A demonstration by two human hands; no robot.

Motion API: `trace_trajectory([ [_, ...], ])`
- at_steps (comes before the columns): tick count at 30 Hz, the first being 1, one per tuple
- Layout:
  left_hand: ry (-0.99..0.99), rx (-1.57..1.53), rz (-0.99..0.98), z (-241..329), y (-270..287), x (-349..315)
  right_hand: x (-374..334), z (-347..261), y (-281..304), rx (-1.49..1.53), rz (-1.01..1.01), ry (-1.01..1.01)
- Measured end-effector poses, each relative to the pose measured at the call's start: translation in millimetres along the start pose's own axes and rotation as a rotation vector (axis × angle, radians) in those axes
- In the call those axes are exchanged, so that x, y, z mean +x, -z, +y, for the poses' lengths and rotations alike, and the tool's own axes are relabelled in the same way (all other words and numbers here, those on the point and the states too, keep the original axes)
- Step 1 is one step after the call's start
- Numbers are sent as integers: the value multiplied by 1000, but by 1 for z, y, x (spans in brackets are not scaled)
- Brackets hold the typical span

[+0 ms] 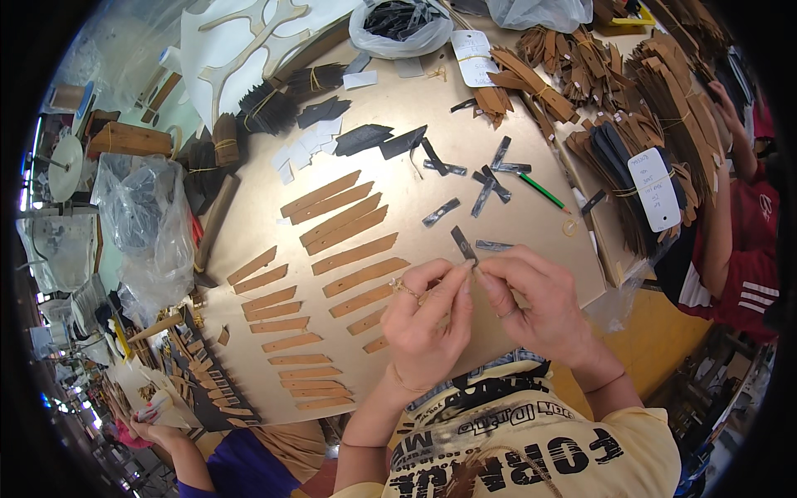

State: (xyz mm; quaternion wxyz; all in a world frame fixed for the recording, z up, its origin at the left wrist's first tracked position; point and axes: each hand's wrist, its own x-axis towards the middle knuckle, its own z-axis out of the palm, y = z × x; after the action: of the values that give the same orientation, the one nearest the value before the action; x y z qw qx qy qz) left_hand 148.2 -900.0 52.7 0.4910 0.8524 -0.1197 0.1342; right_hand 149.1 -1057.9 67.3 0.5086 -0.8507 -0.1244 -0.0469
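Between both hands, above the near right part of the table [398,187], is a small dark strip [462,241]. My left hand [427,319] pinches it from one side with thumb and forefinger. From the other side the fingertips of my right hand [531,295] grip its lower end, which they partly hide. Just beyond lie several more dark strips [441,212], some crossing one another, and a green pencil [541,191]. Brown leather strips [344,230] are laid out in two slanting columns left of my hands.
Bundled brown pieces [672,91] and black pieces [618,162] with white tags line the right side. A clear bag of black pieces [398,29] stands at the back. White paper squares [311,141] lie mid-table. Co-workers sit at right [751,224] and lower left [224,465].
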Motion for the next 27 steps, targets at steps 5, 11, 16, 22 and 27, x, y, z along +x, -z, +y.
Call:
trace_trajectory([
  [5, -31, 9, 51, -2, -6, -2, 0, -4, -3, -9, 11, -43],
  [11, 52, -91, 59, 0, -8, -3, 1, -4, -4, 3, 19, -57],
  [16, 62, -113, 53, -1, -6, -1, 1, 0, -3, 32, 12, -40],
  [22, -80, 22, 63, -3, -8, -2, -1, 0, -2, 10, 29, -15],
  [27, -13, -43, 78, -3, -12, -4, 0, -2, -4, 0, 32, -48],
])
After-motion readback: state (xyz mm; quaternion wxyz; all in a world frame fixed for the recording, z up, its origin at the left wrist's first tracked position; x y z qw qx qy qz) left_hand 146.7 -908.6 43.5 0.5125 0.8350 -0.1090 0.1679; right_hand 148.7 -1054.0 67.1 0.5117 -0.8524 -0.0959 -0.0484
